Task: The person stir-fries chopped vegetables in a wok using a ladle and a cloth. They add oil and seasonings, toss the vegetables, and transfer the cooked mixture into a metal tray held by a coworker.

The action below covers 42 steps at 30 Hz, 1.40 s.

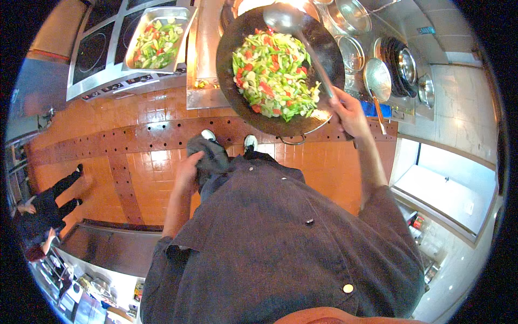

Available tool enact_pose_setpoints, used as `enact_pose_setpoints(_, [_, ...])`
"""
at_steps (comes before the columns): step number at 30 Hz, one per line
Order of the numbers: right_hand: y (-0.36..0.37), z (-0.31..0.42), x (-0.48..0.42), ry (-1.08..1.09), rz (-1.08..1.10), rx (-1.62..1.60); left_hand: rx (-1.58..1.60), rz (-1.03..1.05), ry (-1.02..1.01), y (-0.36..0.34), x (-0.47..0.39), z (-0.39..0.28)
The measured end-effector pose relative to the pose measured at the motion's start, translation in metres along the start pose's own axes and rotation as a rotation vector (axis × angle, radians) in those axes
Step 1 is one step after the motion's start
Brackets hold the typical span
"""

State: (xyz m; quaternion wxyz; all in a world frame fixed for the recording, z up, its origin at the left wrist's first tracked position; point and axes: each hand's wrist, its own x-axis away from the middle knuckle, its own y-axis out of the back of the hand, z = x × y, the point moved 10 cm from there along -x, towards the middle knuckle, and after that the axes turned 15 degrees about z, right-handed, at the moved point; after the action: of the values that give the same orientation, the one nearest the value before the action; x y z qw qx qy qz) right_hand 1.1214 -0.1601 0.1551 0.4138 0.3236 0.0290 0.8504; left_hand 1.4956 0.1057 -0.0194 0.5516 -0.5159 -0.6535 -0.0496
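A large dark wok [330, 60] is in front of me, tilted towards me over the range. Chopped green vegetables with red pieces [271, 77] fill its middle. My right hand [349, 112] grips the handle of a long metal ladle [313, 56], whose bowl rests near the wok's far rim, above the vegetables. Low at my left side, my left hand [188, 168] holds a bunched dark cloth [208, 156], away from the wok. The wok's near loop handle [294, 141] is untouched.
A steel tray [131, 65] of similar vegetables stands on the cooktop [91, 52] at left. Bright flame glows behind the wok. At right are metal bowls [350, 16], a strainer [377, 79] and stacked dark pans [390, 65]. A co-worker [44, 206] stands at far left.
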Motion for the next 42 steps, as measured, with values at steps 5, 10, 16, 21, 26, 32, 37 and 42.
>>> enact_pose_setpoints(5, [0.075, -0.092, 0.016, -0.169, -0.195, 0.697, 0.001, 0.257, 0.166, -0.111, -0.054, 0.094])
enact_pose_setpoints(10, [-0.011, -0.153, 0.010, -0.200, 0.156, 0.086, -0.057, 0.310, 0.179, -0.167, -0.056, 0.117])
enact_pose_setpoints(16, [-0.107, -0.159, 0.054, -0.219, 0.515, -1.333, -0.027, 0.168, 0.091, -0.096, -0.030, 0.099])
enact_pose_setpoints(21, [-0.107, -0.135, 0.083, -0.176, 0.486, -1.395, -0.140, -0.073, -0.104, -0.008, 0.002, 0.064])
enact_pose_setpoints(26, [-0.082, -0.119, 0.102, -0.173, 0.319, -1.225, -0.280, -0.275, -0.194, 0.110, -0.014, 0.080])
enact_pose_setpoints(32, [-0.070, -0.072, 0.103, -0.257, 0.277, -1.204, -1.148, -0.516, 0.135, 0.345, -0.031, 0.187])
enact_pose_setpoints(37, [-0.068, 0.011, 0.085, -0.176, 0.243, -0.989, -1.422, -0.378, 0.415, 0.394, -0.017, 0.232])
enact_pose_setpoints(42, [-0.102, 0.102, 0.033, -0.146, 0.274, -0.887, -1.217, -0.408, 0.345, 0.415, -0.028, 0.220])
